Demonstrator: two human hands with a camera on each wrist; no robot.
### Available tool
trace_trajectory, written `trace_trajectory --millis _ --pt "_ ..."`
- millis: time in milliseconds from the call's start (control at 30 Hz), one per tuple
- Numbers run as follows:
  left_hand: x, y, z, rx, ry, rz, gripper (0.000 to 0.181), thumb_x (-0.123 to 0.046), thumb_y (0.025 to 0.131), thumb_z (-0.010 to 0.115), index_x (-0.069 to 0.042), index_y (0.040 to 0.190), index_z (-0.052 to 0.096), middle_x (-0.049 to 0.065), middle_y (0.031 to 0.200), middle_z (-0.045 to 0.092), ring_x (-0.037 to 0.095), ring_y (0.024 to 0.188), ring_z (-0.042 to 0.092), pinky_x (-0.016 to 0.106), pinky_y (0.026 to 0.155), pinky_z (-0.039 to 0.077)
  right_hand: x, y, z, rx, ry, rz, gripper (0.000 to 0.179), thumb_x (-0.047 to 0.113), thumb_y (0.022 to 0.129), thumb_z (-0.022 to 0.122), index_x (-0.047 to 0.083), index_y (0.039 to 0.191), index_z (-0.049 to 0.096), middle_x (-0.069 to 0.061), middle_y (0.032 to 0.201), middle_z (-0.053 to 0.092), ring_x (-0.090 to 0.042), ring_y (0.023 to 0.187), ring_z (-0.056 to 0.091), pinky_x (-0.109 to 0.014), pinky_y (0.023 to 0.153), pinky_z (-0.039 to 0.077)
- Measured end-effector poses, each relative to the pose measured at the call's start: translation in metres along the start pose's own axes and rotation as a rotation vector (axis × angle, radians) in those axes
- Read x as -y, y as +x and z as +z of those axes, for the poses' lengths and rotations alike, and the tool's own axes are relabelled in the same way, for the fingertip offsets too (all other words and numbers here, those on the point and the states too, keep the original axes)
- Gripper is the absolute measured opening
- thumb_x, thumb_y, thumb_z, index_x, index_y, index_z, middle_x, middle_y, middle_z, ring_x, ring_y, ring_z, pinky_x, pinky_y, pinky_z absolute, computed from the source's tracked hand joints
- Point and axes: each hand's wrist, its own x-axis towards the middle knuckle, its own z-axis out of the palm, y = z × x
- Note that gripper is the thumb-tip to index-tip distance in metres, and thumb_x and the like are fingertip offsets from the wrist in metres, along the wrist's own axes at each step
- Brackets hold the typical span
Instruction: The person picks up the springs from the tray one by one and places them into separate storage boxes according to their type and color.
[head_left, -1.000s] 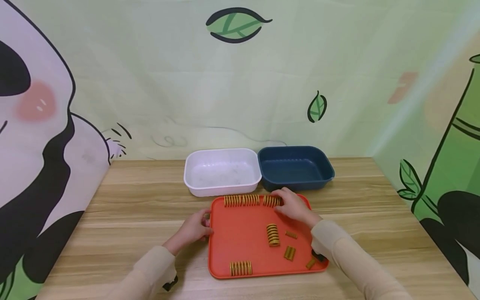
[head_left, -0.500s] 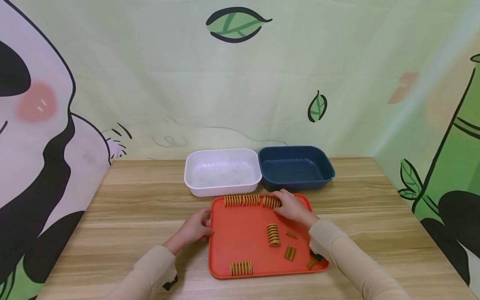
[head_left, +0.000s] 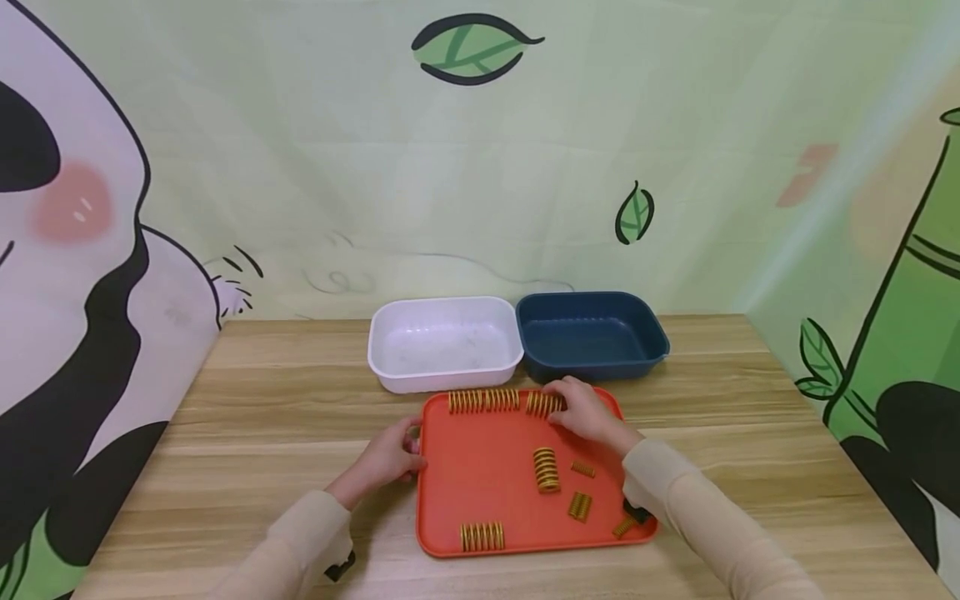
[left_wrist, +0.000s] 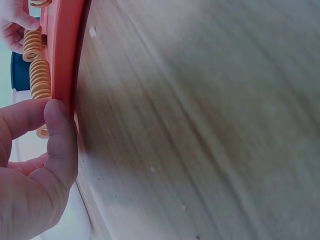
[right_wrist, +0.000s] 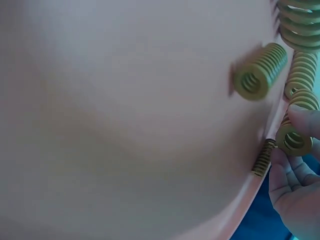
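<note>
A red tray (head_left: 480,475) lies on the wooden table. My left hand (head_left: 384,454) grips its left rim, thumb and index finger pinching the edge in the left wrist view. At the far rim my right hand (head_left: 587,412) holds a large gold coil spring (head_left: 543,404), lying on its side, between thumb and fingers. Two like springs (head_left: 483,401) lie end to end along that rim, to its left. Another large spring (head_left: 546,470) sits mid-tray, and one more spring (head_left: 482,537) lies by the near rim. In the right wrist view, a small spring (right_wrist: 263,157) lies beside my fingertips.
Behind the tray stand a white bin (head_left: 446,379) and a dark blue bin (head_left: 592,367), side by side. Smaller springs, among them a short one (head_left: 580,506), are scattered at the tray's right side, partly under the right forearm. A printed cloth backdrop (head_left: 480,167) rises behind the table.
My right hand and the spring in it shift very slightly left, then back right along the far rim. The left hand and the tray stay in place.
</note>
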Motion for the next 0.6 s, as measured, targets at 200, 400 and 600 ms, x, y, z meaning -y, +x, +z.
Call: trace_trajectory --millis 200,400,600 --pt "0.002 0.001 0.001 -0.005 -0.023 0.009 0.063 0.007 0.072 0.064 -0.002 0.13 0.041 0.006 0.068 0.049 0.013 0.051 0.047 0.023 0.044 0.045 -0.001 0.001 -0.006 -0.029 -0.01 -0.035 0.033 0.007 0.073 0.068 0.003 0.105 0.061 -0.012 0.094 0.056 -0.023 0.085 0.052 -0.038 0.079 0.047" --pt "0.002 0.0 0.002 -0.004 -0.03 0.017 0.062 0.008 0.072 0.063 -0.001 0.129 0.041 0.006 0.067 0.048 0.013 0.051 0.047 0.023 0.043 0.045 0.0 0.0 -0.012 -0.047 -0.018 -0.065 0.032 0.006 0.073 0.068 0.003 0.104 0.061 -0.011 0.09 0.055 -0.023 0.082 0.052 -0.037 0.075 0.047" --pt "0.001 -0.001 0.001 -0.003 -0.031 0.015 0.062 0.008 0.072 0.063 -0.002 0.129 0.041 0.006 0.068 0.048 0.013 0.051 0.047 0.022 0.043 0.045 0.003 0.0 -0.018 -0.069 -0.029 -0.078 0.033 0.006 0.072 0.068 0.002 0.105 0.062 -0.012 0.089 0.056 -0.023 0.08 0.053 -0.037 0.075 0.047"
